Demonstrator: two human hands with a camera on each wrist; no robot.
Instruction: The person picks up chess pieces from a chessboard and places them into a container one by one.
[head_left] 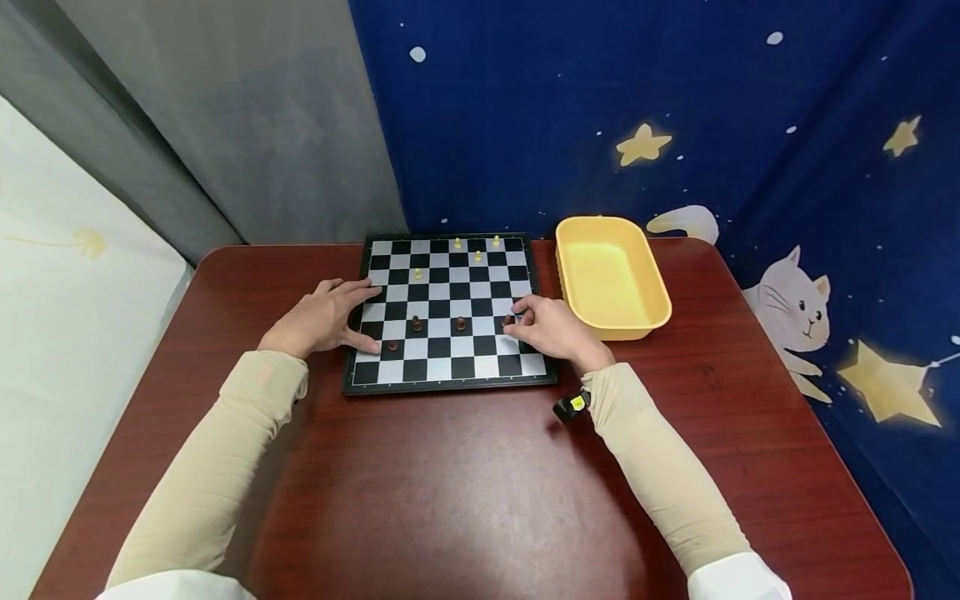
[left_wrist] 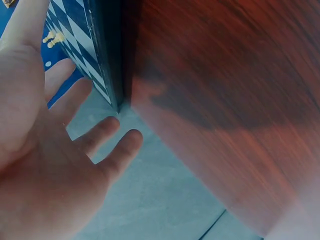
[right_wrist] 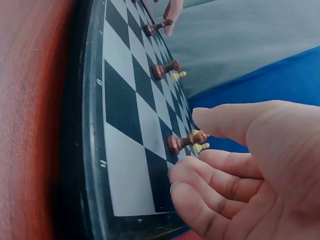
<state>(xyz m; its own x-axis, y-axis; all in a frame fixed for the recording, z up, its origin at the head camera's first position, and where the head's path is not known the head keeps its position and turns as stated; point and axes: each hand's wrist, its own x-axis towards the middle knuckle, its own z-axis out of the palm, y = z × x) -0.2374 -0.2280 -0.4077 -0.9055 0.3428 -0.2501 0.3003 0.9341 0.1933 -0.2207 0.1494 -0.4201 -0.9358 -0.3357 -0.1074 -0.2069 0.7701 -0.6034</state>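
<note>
A black-and-white chessboard [head_left: 450, 385] lies on the table, holding several dark brown chess pieces near its front and several pale pawns toward the back. My right hand [head_left: 551, 329] is over the board's right side, thumb and index finger on either side of a tall dark chess piece [right_wrist: 176, 144]. In the right wrist view that piece stands on the board, with gaps showing between it and the fingertips. My left hand [head_left: 322, 317] rests at the board's left edge with fingers spread. Its thumb reaches over the corner area close to a short dark piece [head_left: 392, 345].
A yellow plastic tub [head_left: 651, 321] stands on the table right of the board, close beyond my right hand. Two more dark pieces, one [head_left: 417, 323] left and one [head_left: 461, 323] central, stand between my hands. A blue starry curtain [head_left: 525, 108] hangs behind the table.
</note>
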